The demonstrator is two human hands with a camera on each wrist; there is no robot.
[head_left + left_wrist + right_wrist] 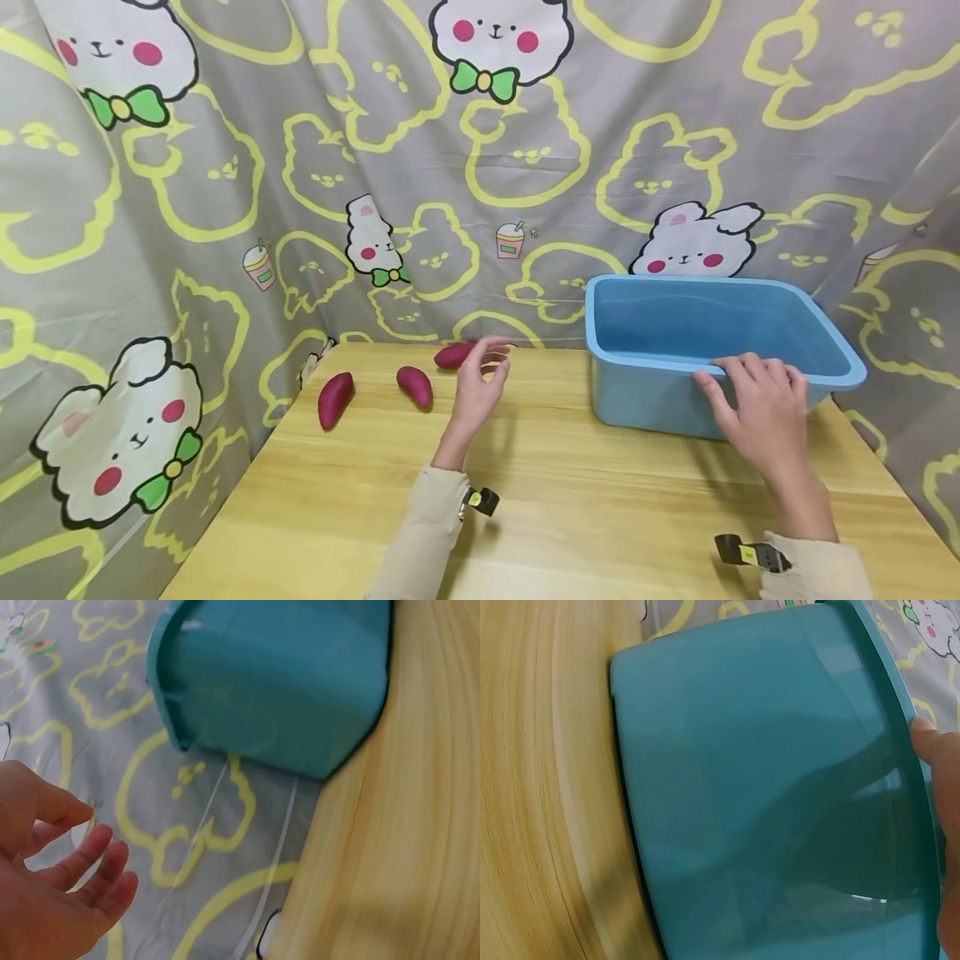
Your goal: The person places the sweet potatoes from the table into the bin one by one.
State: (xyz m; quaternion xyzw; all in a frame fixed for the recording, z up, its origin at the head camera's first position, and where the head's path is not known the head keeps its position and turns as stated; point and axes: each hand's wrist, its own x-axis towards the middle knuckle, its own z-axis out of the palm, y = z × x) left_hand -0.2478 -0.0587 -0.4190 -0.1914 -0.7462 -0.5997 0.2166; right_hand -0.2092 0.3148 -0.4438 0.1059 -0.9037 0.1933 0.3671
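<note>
My right hand (768,412) grips the near rim of a blue plastic tub (652,400), fingers hooked over the edge and thumb on the outer wall. In the right wrist view, the thumb side of that hand shows at the tub's rim, by the smooth outer wall (765,780). My left hand (480,387) hovers over the table with its fingers loosely bent and nothing between them. Behind it lies one purple sweet potato (453,356), partly covered by the fingers. Two more, a middle sweet potato (416,387) and a left one (335,401), lie further left.
Everything stands on a light wooden table (337,517). A grey patterned curtain (525,283) hangs along its back and sides, close behind the tub. A strap with a small black device (482,500) sits on the left wrist, and a similar one (750,552) on the right.
</note>
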